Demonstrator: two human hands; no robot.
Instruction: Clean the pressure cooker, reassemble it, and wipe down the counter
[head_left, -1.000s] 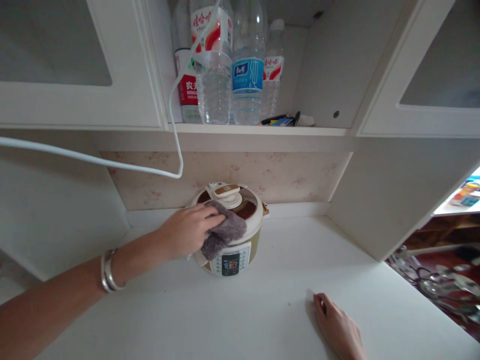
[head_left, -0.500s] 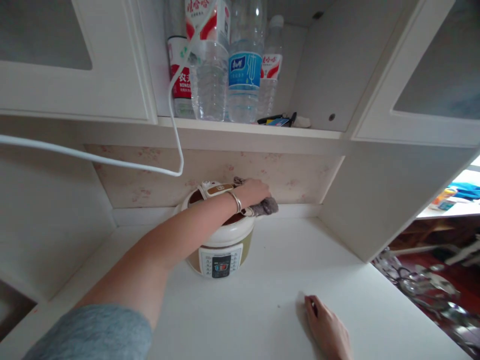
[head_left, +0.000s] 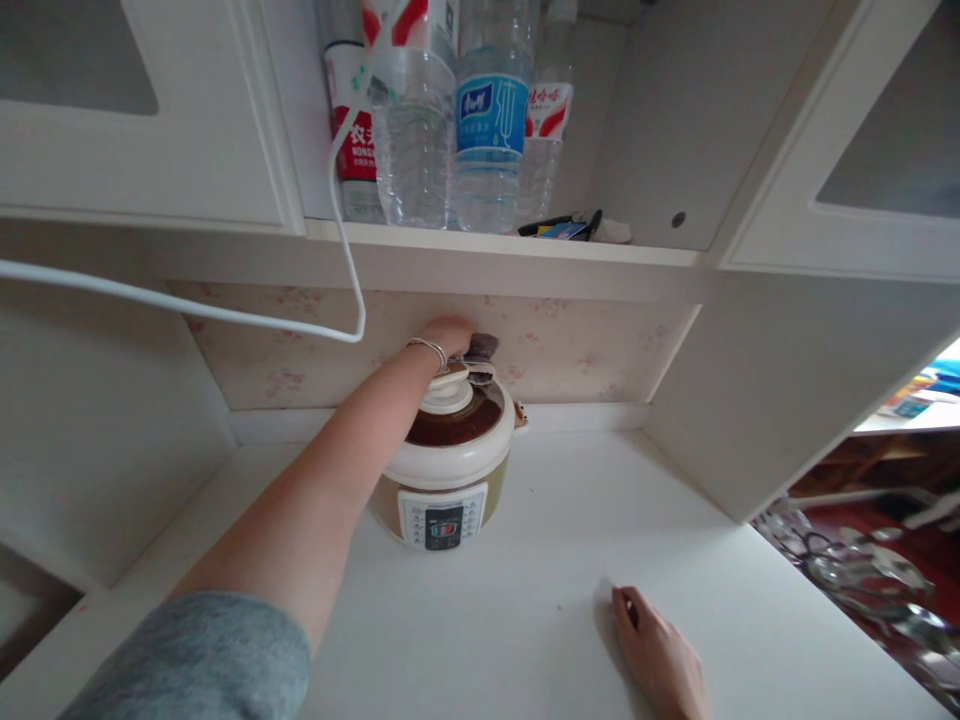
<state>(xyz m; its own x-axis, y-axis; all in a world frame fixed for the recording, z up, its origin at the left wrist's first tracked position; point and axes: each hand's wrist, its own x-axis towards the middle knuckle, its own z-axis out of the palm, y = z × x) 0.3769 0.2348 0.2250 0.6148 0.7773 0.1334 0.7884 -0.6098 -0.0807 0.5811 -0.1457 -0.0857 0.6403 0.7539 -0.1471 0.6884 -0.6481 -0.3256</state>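
A white pressure cooker with a dark brown lid top and a front control panel stands on the white counter. My left hand, a bracelet at its wrist, is at the back of the lid near the handle. Its fingers are closed on a grey-brown cloth, part of which sticks out to the right of the hand. The forearm covers the left side of the cooker. At the lower right my right hand rests on the counter with its fingers curled in, and no object shows in it.
Above, an open cabinet shelf holds several plastic bottles and small items. A white cable hangs in front at the left. White side panels flank the counter, and blurred metal things lie beyond its right edge.
My left hand and the cloth have moved left and back, from the lid's right side to behind its handle. My right hand stays in place. The view has shifted slightly.
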